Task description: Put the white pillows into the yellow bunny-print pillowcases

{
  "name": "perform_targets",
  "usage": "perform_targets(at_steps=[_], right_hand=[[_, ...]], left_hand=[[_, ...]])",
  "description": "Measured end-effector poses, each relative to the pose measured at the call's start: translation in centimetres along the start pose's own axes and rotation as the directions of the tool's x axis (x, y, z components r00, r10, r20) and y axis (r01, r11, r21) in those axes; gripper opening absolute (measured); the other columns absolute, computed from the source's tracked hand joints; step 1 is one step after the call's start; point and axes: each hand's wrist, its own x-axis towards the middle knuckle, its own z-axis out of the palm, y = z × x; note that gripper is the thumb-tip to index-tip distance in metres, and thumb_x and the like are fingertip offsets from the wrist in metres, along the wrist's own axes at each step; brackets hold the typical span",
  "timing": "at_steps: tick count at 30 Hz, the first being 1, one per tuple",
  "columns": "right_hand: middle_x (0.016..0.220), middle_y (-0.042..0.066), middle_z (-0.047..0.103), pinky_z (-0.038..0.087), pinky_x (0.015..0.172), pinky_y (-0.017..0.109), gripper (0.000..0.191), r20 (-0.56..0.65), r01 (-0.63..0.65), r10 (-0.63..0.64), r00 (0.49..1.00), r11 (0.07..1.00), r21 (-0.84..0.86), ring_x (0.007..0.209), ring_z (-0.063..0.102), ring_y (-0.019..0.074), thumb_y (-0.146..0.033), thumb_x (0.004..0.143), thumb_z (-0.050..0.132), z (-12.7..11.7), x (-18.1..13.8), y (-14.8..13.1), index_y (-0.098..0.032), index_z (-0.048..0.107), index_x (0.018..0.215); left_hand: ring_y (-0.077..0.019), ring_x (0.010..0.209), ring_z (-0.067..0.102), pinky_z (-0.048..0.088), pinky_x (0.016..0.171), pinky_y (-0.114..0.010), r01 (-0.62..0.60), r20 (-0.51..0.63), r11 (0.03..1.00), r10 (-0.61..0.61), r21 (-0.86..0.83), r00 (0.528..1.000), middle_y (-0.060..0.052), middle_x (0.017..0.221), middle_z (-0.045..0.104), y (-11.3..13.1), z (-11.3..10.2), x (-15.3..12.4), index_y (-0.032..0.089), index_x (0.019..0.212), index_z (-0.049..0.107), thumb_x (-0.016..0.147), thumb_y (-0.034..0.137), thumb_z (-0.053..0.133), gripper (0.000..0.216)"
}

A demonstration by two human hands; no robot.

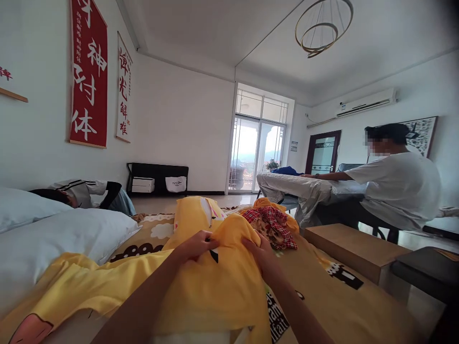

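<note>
A yellow cloth (pixel 222 286) with a black printed mark is bunched up in front of me over the bed. My left hand (pixel 195 246) pinches a fold on its left side, fingers closed. On the other side, my right hand (pixel 258 251) has its thumb pressed on the fabric, and the rest of its fingers are partly hidden behind it. To the left spreads yellow fabric (pixel 107 282) with a pink printed shape; whether it is one piece with the held cloth, I cannot tell. Just beyond my hands lie a yellow printed piece (pixel 191 215) and a red checked cloth (pixel 274 227).
White pillows (pixel 89 234) lie on the left of the brown patterned bed cover (pixel 322 296). A cardboard box (pixel 358 243) and a dark stool (pixel 430 267) stand at the right. One person (pixel 401 186) sits at a covered table (pixel 287 181); another (pixel 96 191) bends low beyond the pillows.
</note>
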Motion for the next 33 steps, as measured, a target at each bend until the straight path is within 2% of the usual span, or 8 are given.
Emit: perform_targets(at_steps=[4, 11, 14, 17, 23, 29, 31, 33], right_hand=[[0.09, 0.007, 0.071, 0.055, 0.068, 0.037, 0.049, 0.088, -0.031, 0.037, 0.995, 0.997, -0.064, 0.079, 0.066, 0.0265, -0.053, 0.062, 0.075, 0.0, 0.7, -1.5, -0.017, 0.066, 0.094], [0.072, 0.003, 0.067, 0.05, 0.056, 0.033, 0.044, -0.017, 0.061, -0.062, 0.998, 0.995, -0.082, 0.063, 0.061, 0.0221, -0.059, 0.065, 0.07, -0.8, 2.5, -2.1, -0.018, 0.064, 0.082], [0.061, 0.0, 0.058, 0.042, 0.051, 0.026, 0.043, -0.016, 0.18, -0.191, 0.981, 0.947, -0.266, 0.058, 0.053, 0.0164, -0.061, 0.068, 0.064, -1.0, 3.4, -2.0, -0.018, 0.057, 0.066], [0.055, -0.003, 0.046, 0.033, 0.049, 0.023, 0.044, -0.057, 0.316, -0.383, 0.922, 0.828, -0.463, 0.056, 0.042, 0.0119, -0.058, 0.071, 0.061, -0.9, 4.3, -2.3, -0.019, 0.047, 0.056], [0.061, -0.001, 0.053, 0.033, 0.048, 0.024, 0.038, -0.044, 0.275, -0.306, 0.951, 0.902, -0.334, 0.055, 0.045, 0.0136, -0.057, 0.079, 0.05, 0.7, 5.8, -2.2, -0.02, 0.053, 0.073], [0.063, 0.001, 0.057, 0.034, 0.059, 0.027, 0.026, -0.077, 0.284, -0.461, 0.884, 0.662, -0.694, 0.062, 0.052, 0.0181, -0.043, 0.086, 0.043, 2.0, 9.0, -3.1, -0.021, 0.058, 0.084], [0.065, 0.002, 0.06, 0.036, 0.061, 0.028, 0.032, -0.103, 0.252, -0.424, 0.9, 0.697, -0.671, 0.065, 0.055, 0.0192, -0.048, 0.088, 0.041, 1.9, 9.3, -2.8, -0.022, 0.059, 0.089], [0.068, 0.002, 0.062, 0.04, 0.06, 0.029, 0.041, -0.084, 0.194, -0.272, 0.959, 0.84, -0.507, 0.065, 0.057, 0.019, -0.058, 0.085, 0.044, 1.5, 8.4, -0.7, -0.021, 0.061, 0.093]], left_hand=[[-0.0175, 0.075, 0.058, 0.045, 0.062, -0.023, -0.052, -0.1, 0.998, 0.055, 0.032, 0.993, -0.001, 0.08, 0.066, 0.2, 0.6, 0.1, 0.017, 0.084, 0.062, 0.073, 0.048, 0.059, 0.033], [-0.0248, 0.098, 0.059, 0.044, 0.083, -0.032, -0.072, -0.203, 0.984, 0.105, 0.162, 0.973, -0.01, 0.108, 0.066, 1.0, -0.4, 0.5, 0.017, 0.104, 0.058, 0.074, 0.044, 0.055, 0.04], [-0.0235, 0.086, 0.058, 0.043, 0.078, -0.032, -0.099, -0.266, 0.969, 0.16, 0.227, 0.951, -0.007, 0.092, 0.067, 0.7, 0.1, 0.8, 0.018, 0.089, 0.057, 0.077, 0.043, 0.048, 0.03], [-0.0223, 0.072, 0.056, 0.041, 0.072, -0.032, -0.099, -0.292, 0.956, 0.181, 0.276, 0.939, -0.005, 0.073, 0.064, 0.4, 0.8, 1.2, 0.019, 0.071, 0.055, 0.079, 0.049, 0.043, 0.033], [-0.0225, 0.08, 0.058, 0.04, 0.074, -0.03, -0.104, -0.302, 0.945, 0.201, 0.31, 0.932, -0.006, 0.083, 0.068, 1.5, -1.6, 1.1, 0.018, 0.078, 0.06, 0.085, 0.057, 0.035, 0.047], [-0.0193, 0.068, 0.053, 0.034, 0.062, -0.027, -0.041, -0.343, 0.899, 0.209, 0.436, 0.916, -0.002, 0.069, 0.065, 3.3, -5.0, 2.5, 0.018, 0.071, 0.064, 0.08, 0.055, 0.046, 0.042], [-0.0183, 0.067, 0.053, 0.033, 0.061, -0.027, -0.028, -0.381, 0.894, 0.218, 0.446, 0.898, -0.001, 0.066, 0.063, 2.4, -5.4, 3.4, 0.018, 0.069, 0.063, 0.081, 0.054, 0.045, 0.042], [-0.0181, 0.066, 0.053, 0.034, 0.06, -0.026, -0.021, -0.388, 0.901, 0.208, 0.434, 0.898, 0.0, 0.064, 0.062, 0.6, -5.3, 4.2, 0.018, 0.068, 0.062, 0.081, 0.055, 0.043, 0.043]])
